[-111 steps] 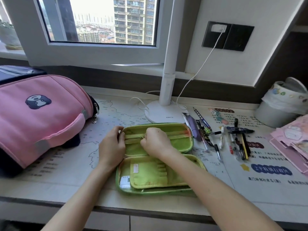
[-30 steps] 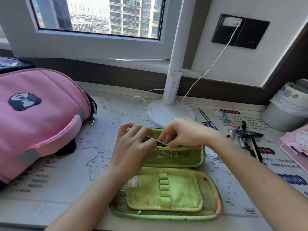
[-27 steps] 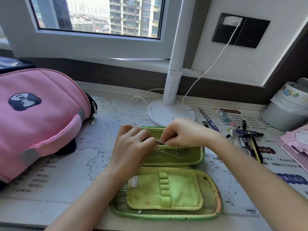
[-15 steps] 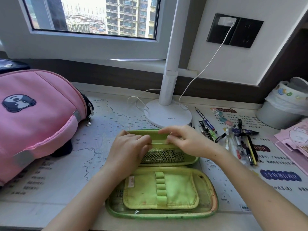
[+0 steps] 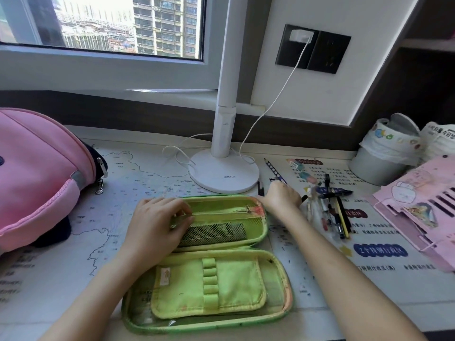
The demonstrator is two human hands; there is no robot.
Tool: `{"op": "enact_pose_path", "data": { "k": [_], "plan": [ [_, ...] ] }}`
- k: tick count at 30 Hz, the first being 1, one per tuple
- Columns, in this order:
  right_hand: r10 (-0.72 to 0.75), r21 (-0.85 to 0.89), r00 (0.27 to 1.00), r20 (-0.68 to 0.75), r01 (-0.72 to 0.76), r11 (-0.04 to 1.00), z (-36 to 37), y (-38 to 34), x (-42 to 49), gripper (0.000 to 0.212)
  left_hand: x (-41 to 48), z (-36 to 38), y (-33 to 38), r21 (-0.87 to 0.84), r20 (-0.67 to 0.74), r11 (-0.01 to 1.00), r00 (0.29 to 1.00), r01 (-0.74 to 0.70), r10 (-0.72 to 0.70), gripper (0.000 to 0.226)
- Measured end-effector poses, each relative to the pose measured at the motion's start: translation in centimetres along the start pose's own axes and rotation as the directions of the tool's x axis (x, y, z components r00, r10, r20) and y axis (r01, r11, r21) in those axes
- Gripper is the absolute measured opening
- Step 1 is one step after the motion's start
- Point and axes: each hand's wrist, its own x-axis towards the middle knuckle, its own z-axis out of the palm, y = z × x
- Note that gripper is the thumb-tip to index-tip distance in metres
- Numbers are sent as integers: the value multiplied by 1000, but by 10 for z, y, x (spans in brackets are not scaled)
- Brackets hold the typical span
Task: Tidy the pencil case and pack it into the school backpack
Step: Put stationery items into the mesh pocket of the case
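Observation:
The green pencil case [image 5: 209, 279] lies open flat on the desk in front of me. Its far half has a mesh pocket [image 5: 216, 231] with dark items inside. My left hand [image 5: 157, 225] rests on the left end of that half, fingertips pinching the pocket's edge. My right hand [image 5: 280, 198] is just past the case's right end, fingers curled down over loose pens [image 5: 332, 212]. A black tip pokes out beside the hand, and I cannot tell whether the hand grips it. The pink backpack [image 5: 37, 173] lies at the left.
A white lamp base [image 5: 224, 173] and its cable stand right behind the case. A striped pencil [image 5: 274, 169] lies beside it. A grey bin with a bag [image 5: 384, 156] and pink paper sheets [image 5: 423, 210] fill the right. A printed map mat [image 5: 123, 183] covers the desk.
My right hand has left the mesh pocket and moved right to the loose pens. The dark item it was pushing in now sits inside the pocket. My left hand stays on the case.

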Motion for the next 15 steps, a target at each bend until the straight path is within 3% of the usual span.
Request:
{"op": "enact_pose_path", "data": {
  "k": [5, 10, 13, 15],
  "plan": [
    [76, -16, 991, 112, -74, 997, 2, 2, 11, 22, 0, 0, 1, -38, 3, 999, 1000, 9, -9, 28],
    [62, 84, 990, 126, -73, 994, -9, 14, 3, 34, 0, -2, 1, -58, 4, 998, 1000, 11, -11, 28],
    [-10, 303, 995, 98, -20, 953, -22, 20, -4, 39, 1, -3, 2, -66, 1, 998, 1000, 0, 0, 28],
    [-148, 530, 989, -4, 128, 838, -34, 15, -14, 36, 1, -5, 3, -73, -20, 997, 999, -33, 32, 27]
  ]
}}
